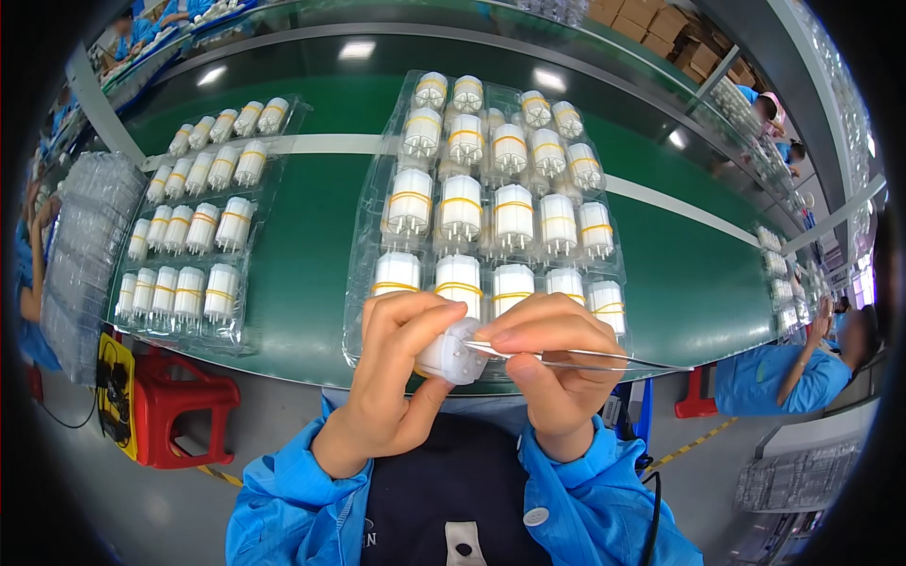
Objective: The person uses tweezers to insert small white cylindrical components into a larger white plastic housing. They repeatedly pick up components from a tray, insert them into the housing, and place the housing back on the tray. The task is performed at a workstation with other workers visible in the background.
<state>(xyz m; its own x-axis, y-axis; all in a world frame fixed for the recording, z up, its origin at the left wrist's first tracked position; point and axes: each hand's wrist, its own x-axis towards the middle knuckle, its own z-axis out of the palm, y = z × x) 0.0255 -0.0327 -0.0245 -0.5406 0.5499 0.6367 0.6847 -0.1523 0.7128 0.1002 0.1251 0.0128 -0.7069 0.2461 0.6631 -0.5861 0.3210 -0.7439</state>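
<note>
My left hand [392,373] is closed round a white cylindrical part [451,358], its end face with small metal pins turned toward my right hand. Pinched in my right hand [557,354] is a pair of metal tweezers [604,359]; the tips reach the end face of the part, and what lies between them is too small to make out. Just beyond both hands, a clear plastic tray [366,222] carries rows of similar white cylinders [513,215] with yellow bands and metal pins pointing down.
A second clear tray [247,283] of white cylinders lies on the green bench [311,236] at left. Empty clear trays [90,241] are stacked at far left. A red stool [184,401] stands below the bench. Co-workers in blue sit at right, one with a blue sleeve [755,377].
</note>
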